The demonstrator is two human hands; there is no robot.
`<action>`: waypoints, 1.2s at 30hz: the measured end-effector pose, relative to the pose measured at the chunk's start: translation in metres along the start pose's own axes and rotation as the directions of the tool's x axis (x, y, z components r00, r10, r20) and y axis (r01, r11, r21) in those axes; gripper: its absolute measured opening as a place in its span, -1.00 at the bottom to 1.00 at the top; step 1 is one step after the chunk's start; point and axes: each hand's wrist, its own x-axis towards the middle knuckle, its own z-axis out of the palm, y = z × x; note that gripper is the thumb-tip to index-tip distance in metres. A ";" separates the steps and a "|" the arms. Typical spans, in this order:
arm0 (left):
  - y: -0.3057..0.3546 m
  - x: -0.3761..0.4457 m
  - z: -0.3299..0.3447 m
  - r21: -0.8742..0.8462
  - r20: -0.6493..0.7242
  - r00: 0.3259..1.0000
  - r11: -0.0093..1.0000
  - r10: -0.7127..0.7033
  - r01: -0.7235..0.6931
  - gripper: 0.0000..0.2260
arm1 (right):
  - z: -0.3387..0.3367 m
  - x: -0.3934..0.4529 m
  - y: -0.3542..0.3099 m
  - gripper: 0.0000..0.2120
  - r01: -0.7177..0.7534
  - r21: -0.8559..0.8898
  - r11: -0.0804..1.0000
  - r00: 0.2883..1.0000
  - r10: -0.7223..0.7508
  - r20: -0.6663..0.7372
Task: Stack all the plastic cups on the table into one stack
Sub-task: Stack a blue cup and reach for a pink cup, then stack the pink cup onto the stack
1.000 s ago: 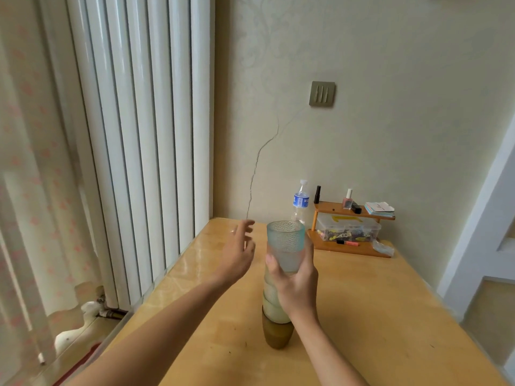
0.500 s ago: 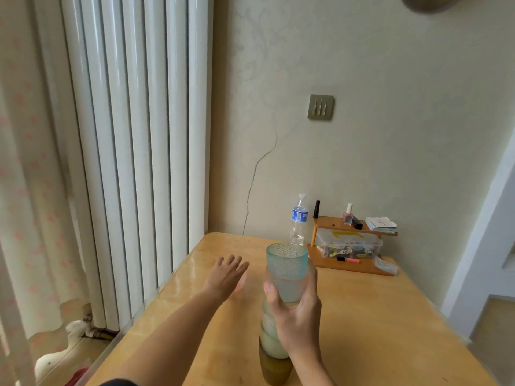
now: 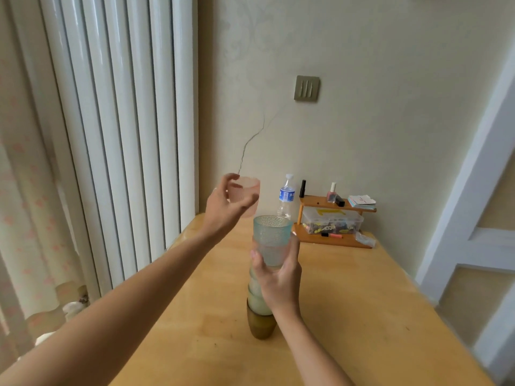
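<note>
Near the middle of the table (image 3: 362,316), a stack of cups (image 3: 266,288) is standing upright, with a brown cup (image 3: 262,325) at the bottom touching the wood, pale cups nested above it and a blue-green dotted cup (image 3: 272,232) on top. The right hand (image 3: 278,277) is wrapping around the upper part of the stack, thumb on the left side and fingers on the right, gripping it just under the top cup. The left hand (image 3: 225,210) is holding a pink cup (image 3: 246,196) in the air, up and to the left of the stack's rim, with fingers curling around its side; the pink cup is apart from the stack. Toward the far edge of the table, a water bottle (image 3: 285,196) is standing beside a small wooden shelf (image 3: 331,218) against the wall.
</note>
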 end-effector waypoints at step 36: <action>0.007 -0.090 0.003 -0.223 0.222 0.975 0.974 0.021 0.030 -0.44 | -0.008 -0.044 0.050 -0.33 -0.297 -0.361 0.884 0.800 0.437 0.412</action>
